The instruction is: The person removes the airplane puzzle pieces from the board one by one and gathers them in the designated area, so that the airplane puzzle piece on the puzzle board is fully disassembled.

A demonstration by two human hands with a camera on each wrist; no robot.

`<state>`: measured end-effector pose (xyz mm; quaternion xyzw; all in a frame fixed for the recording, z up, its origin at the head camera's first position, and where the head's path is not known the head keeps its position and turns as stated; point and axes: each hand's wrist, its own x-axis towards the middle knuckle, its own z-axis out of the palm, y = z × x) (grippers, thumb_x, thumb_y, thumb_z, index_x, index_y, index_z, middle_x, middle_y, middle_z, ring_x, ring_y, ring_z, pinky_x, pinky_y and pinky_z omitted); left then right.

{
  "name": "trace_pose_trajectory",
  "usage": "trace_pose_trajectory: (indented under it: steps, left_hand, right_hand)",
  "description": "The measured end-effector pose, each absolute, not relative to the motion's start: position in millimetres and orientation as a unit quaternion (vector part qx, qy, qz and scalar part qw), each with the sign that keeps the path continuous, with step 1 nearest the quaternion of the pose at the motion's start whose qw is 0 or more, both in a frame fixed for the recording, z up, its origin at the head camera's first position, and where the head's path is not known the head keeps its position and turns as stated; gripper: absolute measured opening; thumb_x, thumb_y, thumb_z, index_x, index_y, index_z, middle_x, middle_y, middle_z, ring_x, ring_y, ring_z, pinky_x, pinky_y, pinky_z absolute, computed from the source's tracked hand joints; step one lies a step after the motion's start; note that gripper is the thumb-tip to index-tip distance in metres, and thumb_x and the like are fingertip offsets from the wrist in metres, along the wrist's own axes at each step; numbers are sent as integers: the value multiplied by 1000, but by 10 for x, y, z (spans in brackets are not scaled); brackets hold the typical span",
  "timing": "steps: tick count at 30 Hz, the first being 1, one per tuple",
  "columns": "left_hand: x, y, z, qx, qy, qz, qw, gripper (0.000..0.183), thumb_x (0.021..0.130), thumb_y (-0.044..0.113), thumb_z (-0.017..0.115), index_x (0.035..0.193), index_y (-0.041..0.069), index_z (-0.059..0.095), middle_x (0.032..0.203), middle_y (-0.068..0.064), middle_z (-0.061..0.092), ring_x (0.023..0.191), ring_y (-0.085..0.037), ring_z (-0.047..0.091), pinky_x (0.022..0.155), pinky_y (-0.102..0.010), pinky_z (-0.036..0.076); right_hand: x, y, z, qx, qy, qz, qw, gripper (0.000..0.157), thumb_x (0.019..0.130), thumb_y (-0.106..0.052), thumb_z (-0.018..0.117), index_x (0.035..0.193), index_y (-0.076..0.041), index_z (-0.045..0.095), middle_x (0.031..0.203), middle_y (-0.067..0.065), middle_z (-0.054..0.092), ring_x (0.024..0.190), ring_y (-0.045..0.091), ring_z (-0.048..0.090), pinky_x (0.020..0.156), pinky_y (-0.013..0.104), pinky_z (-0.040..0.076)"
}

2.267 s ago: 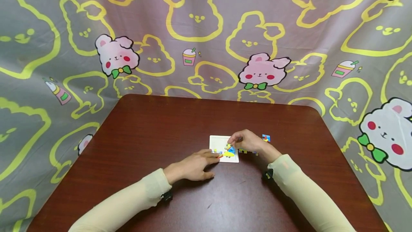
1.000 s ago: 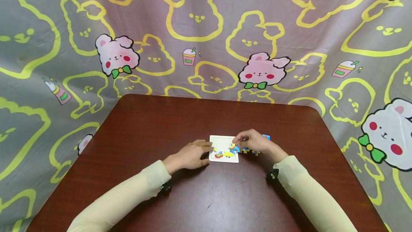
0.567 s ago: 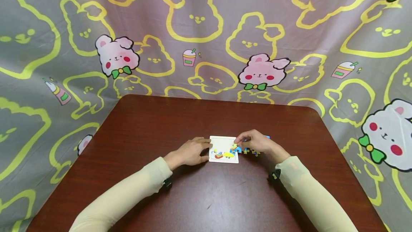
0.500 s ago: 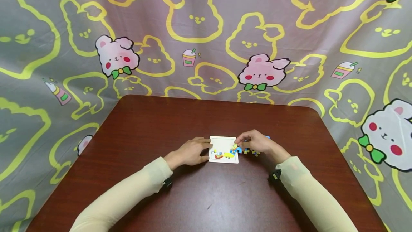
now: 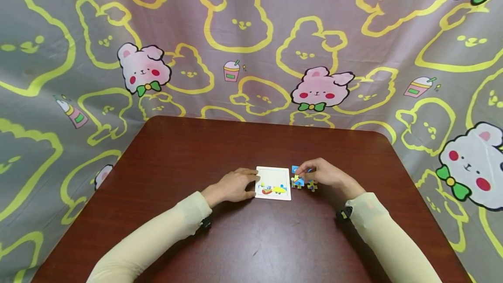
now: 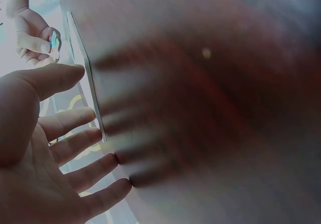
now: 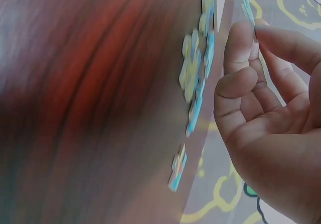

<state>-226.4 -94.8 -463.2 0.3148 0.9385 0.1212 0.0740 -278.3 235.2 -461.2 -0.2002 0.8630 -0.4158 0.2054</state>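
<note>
A thin, square white puzzle board (image 5: pixel 272 175) lies on the table, a small printed picture in yellow, red and blue showing along its lower part. My left hand (image 5: pixel 235 184) is at the board's left edge, fingers spread and fairly straight, fingertips right at the rim. Just beyond the board's right side, my right hand (image 5: pixel 323 173) pinches a blue and yellow puzzle piece (image 7: pixel 247 7) between thumb and index finger. Loose puzzle pieces (image 7: pixel 190 66) lie on the table beneath that hand, which partly hides them in the head view.
The brown wooden table (image 5: pixel 196 147) has rounded far corners. A grey curtain (image 5: pixel 251 25) printed with rabbit and bear faces hangs around its back and sides.
My right hand has shifted right with the piece, from over the board to over the loose pieces. My left hand has drawn back from the board's face to its left edge.
</note>
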Motion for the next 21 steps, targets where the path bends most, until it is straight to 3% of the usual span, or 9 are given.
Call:
trace_pose_trajectory:
  steps: [7,21]
  left_hand:
    - [-2270,-941,-4663,307,942,113,70,53,90,36,71,138,15,61,152,-4,51,141,-28,46,104,-54,48]
    - [-2274,-928,-4657,309,942,111,69,55,90,37,71,139,15,60,152,-6,51,141,-29,46,104,-55,48]
  right_hand:
    - [-2786,2538,-4598,-189,868,-411,208,18,92,-11,68,108,-9,74,100,11,75,78,24,66,58,33,50]
    - [-2786,2882,-4601,-169,867,-415,220,19,94,-14,67,112,-11,73,102,11,73,84,29,67,61,36,51]
